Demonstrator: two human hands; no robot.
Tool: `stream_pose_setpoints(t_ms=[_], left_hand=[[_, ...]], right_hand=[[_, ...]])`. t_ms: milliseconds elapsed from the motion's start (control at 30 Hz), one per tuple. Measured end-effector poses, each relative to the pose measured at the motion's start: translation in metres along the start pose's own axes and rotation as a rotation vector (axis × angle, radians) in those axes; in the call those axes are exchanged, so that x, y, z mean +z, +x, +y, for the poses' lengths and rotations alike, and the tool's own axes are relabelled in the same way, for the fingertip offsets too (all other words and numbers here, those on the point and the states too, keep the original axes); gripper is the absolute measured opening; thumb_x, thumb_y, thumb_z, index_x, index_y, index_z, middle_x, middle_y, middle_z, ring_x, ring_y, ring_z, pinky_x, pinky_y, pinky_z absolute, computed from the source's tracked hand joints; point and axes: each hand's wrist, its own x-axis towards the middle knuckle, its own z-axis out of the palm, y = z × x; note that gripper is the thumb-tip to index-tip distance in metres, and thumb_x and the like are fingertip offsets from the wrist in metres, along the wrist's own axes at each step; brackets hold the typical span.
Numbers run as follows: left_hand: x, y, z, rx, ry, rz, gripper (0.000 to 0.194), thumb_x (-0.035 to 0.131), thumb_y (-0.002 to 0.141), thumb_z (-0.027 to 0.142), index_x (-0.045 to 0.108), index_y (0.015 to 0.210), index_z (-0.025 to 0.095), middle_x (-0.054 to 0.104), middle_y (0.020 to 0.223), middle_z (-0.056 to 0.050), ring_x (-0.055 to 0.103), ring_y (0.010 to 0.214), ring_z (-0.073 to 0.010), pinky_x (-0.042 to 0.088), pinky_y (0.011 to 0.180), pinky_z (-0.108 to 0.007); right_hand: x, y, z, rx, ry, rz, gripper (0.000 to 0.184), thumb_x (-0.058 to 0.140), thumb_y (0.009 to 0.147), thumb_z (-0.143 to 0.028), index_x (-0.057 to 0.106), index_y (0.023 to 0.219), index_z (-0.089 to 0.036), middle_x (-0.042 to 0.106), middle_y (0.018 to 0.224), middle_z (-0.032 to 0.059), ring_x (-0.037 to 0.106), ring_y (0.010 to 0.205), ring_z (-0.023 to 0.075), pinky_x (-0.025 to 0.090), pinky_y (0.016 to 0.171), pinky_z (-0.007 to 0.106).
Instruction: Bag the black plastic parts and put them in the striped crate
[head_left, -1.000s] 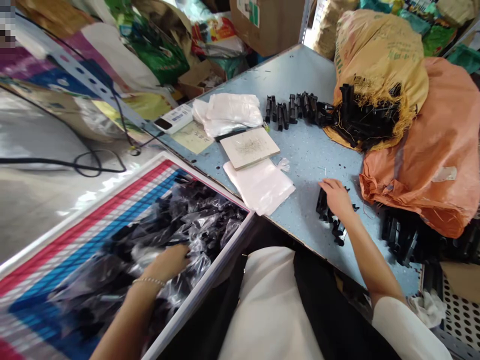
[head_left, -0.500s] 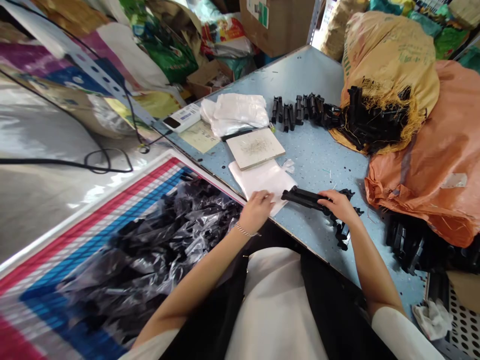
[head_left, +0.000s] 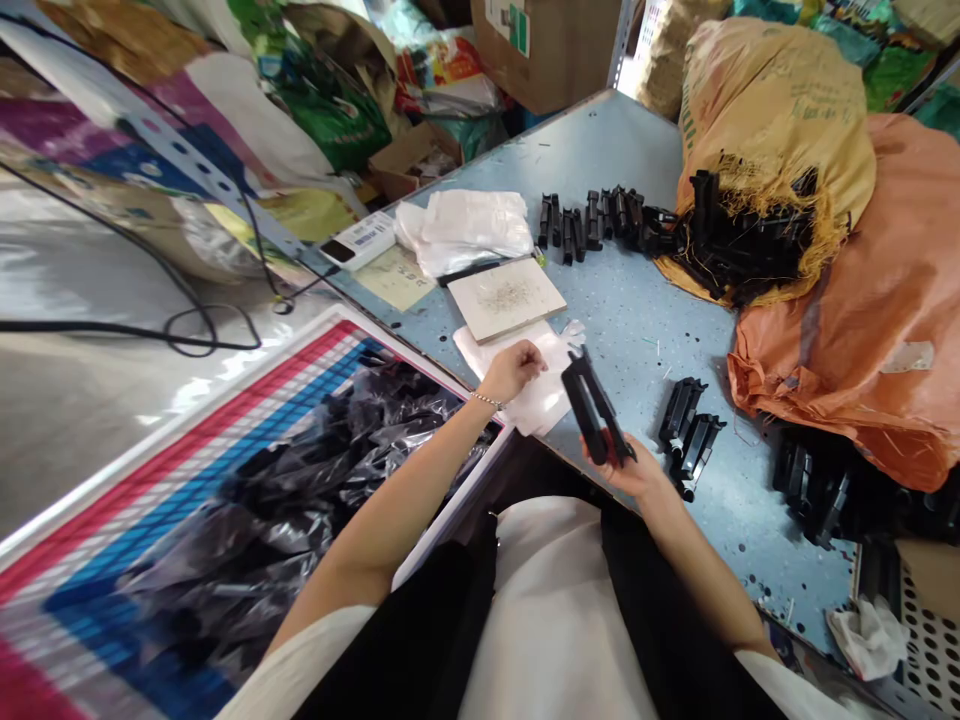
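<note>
My right hand (head_left: 630,465) is closed around the lower end of a pair of long black plastic parts (head_left: 583,405), tilted up over the table's near edge. To its left, my left hand (head_left: 514,370) has its fingertips pinched on a thin clear plastic bag (head_left: 536,405). That bag lies on a stack of bags, partly under a whitish board (head_left: 508,298). Two groups of similar black parts (head_left: 681,410) rest on the table right of my right hand.
A row of black parts (head_left: 592,220) stands farther back on the blue table (head_left: 637,310). Beside it are a yellow sack (head_left: 772,90) spilling parts and an orange sack (head_left: 862,330). White bags (head_left: 480,225) lie behind the board. Bagged black parts (head_left: 322,480) fill the striped container at left.
My right hand has brought the black parts left and nearer my body, turning them more upright. My left hand has moved up and away from me, and the bag beneath it has shifted.
</note>
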Motion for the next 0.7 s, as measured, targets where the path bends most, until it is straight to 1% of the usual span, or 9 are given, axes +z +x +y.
stream_pose_setpoints(t_ms=[100,167,233,300,400,500,567,633,700], left_hand=[[-0.002,-0.005,-0.002,0.21,0.155,0.06,0.029,0.046,0.08,0.003,0.07,0.094,0.014,0.074,0.106,-0.011,0.068,0.102,-0.0216,0.054,0.096,-0.04],[-0.005,-0.014,0.001,0.362,0.283,0.08,0.039,0.043,0.083,0.002,0.068,0.112,0.012,0.069,0.123,-0.015,0.064,0.115,-0.0242,0.051,0.103,-0.044],[-0.006,-0.03,0.009,0.516,0.379,0.077,0.046,0.038,0.088,0.002,0.062,0.127,0.01,0.064,0.132,-0.018,0.062,0.12,-0.0251,0.051,0.104,-0.046],[-0.002,-0.052,0.023,0.665,0.409,0.032,0.052,0.036,0.091,0.002,0.052,0.139,0.012,0.06,0.137,-0.018,0.059,0.126,-0.0243,0.051,0.106,-0.044],[0.013,-0.087,0.051,0.806,0.394,-0.087,0.061,0.037,0.092,0.003,0.036,0.151,0.015,0.056,0.142,-0.017,0.054,0.132,-0.022,0.051,0.107,-0.039],[0.024,-0.113,0.074,0.786,0.425,-0.152,0.06,0.042,0.094,0.008,0.032,0.152,0.011,0.054,0.144,-0.018,0.052,0.134,-0.0234,0.049,0.11,-0.039],[0.02,-0.128,0.077,0.754,0.47,-0.13,0.052,0.043,0.096,0.013,0.04,0.147,0.011,0.059,0.137,-0.017,0.055,0.131,-0.0237,0.049,0.11,-0.04],[0.003,-0.146,0.063,0.659,0.522,-0.083,0.043,0.044,0.098,0.019,0.051,0.14,0.015,0.065,0.129,-0.014,0.06,0.125,-0.0234,0.05,0.108,-0.04],[-0.026,-0.168,0.034,0.433,0.573,-0.051,0.036,0.046,0.097,0.027,0.062,0.128,0.018,0.068,0.124,-0.012,0.063,0.119,-0.0252,0.052,0.106,-0.04]], right_hand=[[0.012,0.019,0.017,0.146,0.078,-0.05,0.011,0.062,0.09,-0.024,0.065,0.089,-0.014,0.069,0.08,0.0062,0.061,0.062,0.0108,0.048,0.044,0.015],[0.019,0.028,0.02,0.217,0.147,-0.08,0.014,0.054,0.096,-0.024,0.063,0.094,-0.013,0.066,0.077,0.0038,0.054,0.056,0.0076,0.042,0.039,0.012],[0.023,0.034,0.018,0.23,0.182,-0.087,0.018,0.049,0.098,-0.024,0.063,0.096,-0.012,0.063,0.074,0.002,0.048,0.054,0.0061,0.039,0.037,0.01],[0.025,0.038,0.014,0.153,0.137,-0.051,0.018,0.051,0.097,-0.024,0.064,0.093,-0.012,0.061,0.072,0.0014,0.047,0.054,0.0061,0.037,0.037,0.01],[0.03,0.04,0.016,-0.15,-0.066,0.096,0.013,0.061,0.089,-0.024,0.064,0.081,-0.015,0.06,0.067,-0.0006,0.049,0.055,0.0081,0.04,0.042,0.014],[0.038,0.032,0.027,-0.349,-0.19,0.183,0.009,0.072,0.08,-0.024,0.066,0.076,-0.017,0.062,0.067,-0.0021,0.055,0.063,0.0109,0.048,0.055,0.019],[0.044,0.019,0.029,-0.388,-0.376,0.111,0.013,0.073,0.079,-0.028,0.072,0.086,-0.018,0.068,0.076,-0.0009,0.061,0.072,0.0136,0.053,0.067,0.024],[0.045,0.002,0.018,-0.418,-0.689,-0.009,0.026,0.068,0.084,-0.034,0.073,0.106,-0.021,0.072,0.094,0.0018,0.066,0.082,0.0168,0.056,0.078,0.031],[0.036,-0.016,-0.01,-0.494,-1.043,-0.013,0.034,0.058,0.092,-0.034,0.069,0.122,-0.024,0.071,0.112,0.0053,0.067,0.095,0.0197,0.055,0.089,0.037]])
